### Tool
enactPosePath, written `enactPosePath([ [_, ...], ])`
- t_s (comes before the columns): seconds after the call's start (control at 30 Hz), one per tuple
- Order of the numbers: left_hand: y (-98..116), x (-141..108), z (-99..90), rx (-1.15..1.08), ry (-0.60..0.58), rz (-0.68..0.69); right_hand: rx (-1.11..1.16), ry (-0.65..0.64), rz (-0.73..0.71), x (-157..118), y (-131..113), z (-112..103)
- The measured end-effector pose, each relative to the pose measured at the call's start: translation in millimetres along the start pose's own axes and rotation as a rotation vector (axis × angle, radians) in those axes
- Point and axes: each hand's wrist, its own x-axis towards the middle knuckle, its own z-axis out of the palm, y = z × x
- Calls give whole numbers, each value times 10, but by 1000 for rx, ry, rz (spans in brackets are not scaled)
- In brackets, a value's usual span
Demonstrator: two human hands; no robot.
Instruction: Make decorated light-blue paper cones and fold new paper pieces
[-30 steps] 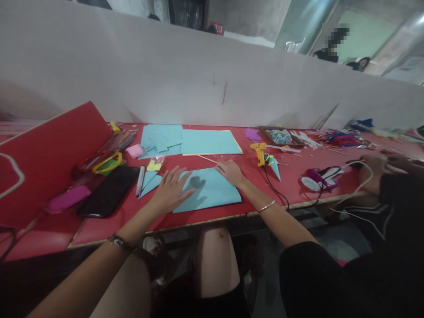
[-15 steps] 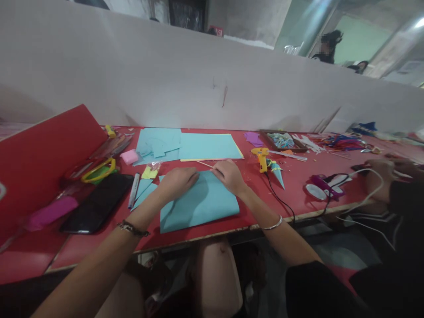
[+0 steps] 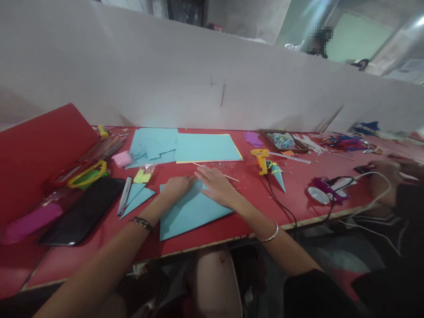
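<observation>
A light-blue sheet of paper (image 3: 190, 214) lies at the table's front edge, folded over into a slanted shape. My left hand (image 3: 179, 187) is closed at its upper left edge, fingertips on the paper. Across the upper part of the sheet rests my right hand (image 3: 217, 187), fingers stretched out and apart, fingertips close to the left hand's. Thin sticks (image 3: 231, 178) lie just behind the hands, partly hidden by the right one. Left of the left hand are small blue paper triangles (image 3: 138, 201) and a white marker (image 3: 124, 195).
Behind lie blue sheets (image 3: 208, 147) and cut pieces (image 3: 154, 143). To the right are a yellow glue gun (image 3: 261, 160) with its cord, a blue paper cone (image 3: 278, 177) and a tray (image 3: 300, 148). A black phone (image 3: 84, 212) lies left. Another person's hand (image 3: 382, 176) is far right.
The sheet's right side has been folded over, giving a slanted lower edge. My right hand has gone from closed at the top edge to spread flat on the paper.
</observation>
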Motion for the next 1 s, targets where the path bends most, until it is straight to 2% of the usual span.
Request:
enactPosePath([
  [0.07, 6, 7, 17, 3, -13, 5, 75, -106, 30, -42, -86, 90],
  [0.23, 64, 2, -16, 19, -35, 18, 84, -151, 133, -242, -270, 204],
  [0.43, 80, -7, -50, 37, -62, -1, 81, -197, 113, -503, -420, 101],
  [0.6, 61, -11, -44, 23, -66, 5, 151, -306, 48, -671, -505, -34],
  [0.7, 66, -21, -21, 28, -14, 25, 201, -348, -6, -761, -544, -110],
  [0.9, 121, -41, -14, 132, 229, 54, 244, -369, -17, -878, -621, -171],
  [1.0, 148, -113, -25, 133, 249, 64, 239, -359, 1, -882, -641, -173],
])
